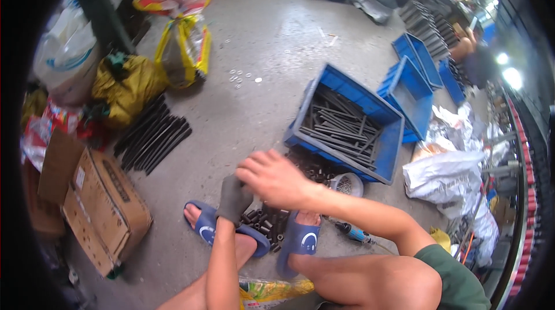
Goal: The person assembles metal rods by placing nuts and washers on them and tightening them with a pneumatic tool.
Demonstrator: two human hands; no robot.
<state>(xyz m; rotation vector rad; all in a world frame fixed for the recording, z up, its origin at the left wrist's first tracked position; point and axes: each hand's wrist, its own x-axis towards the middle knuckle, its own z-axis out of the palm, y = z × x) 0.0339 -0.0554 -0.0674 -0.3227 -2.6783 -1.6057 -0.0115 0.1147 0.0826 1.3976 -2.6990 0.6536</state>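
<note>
Concrete floor [272,38], person squatting in blue slippers. Left hand [233,199], gloved dark, and bare right hand [272,180] meet over the pile of short black sleeves [267,223]; fingers curled, though around what I cannot tell. Best kept low over the pile. Blue bin of rods [347,125] crowds the far right; bundled rods [151,133] lie left.

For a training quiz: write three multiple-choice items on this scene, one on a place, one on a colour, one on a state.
1. Where does the pile of small dark sleeves lie?
A. between the sandalled feet
B. in a crate
C. on the cardboard box

2. What colour is the crate of long rods?
A. red
B. blue
C. grey

3. What covers the left hand?
A. nothing
B. a dark glove
C. a white bag

Answers: 1 A, the sleeves sit on the floor between the blue sandals. 2 B, its walls are blue. 3 B, the right hand is bare, the left gloved.
</note>
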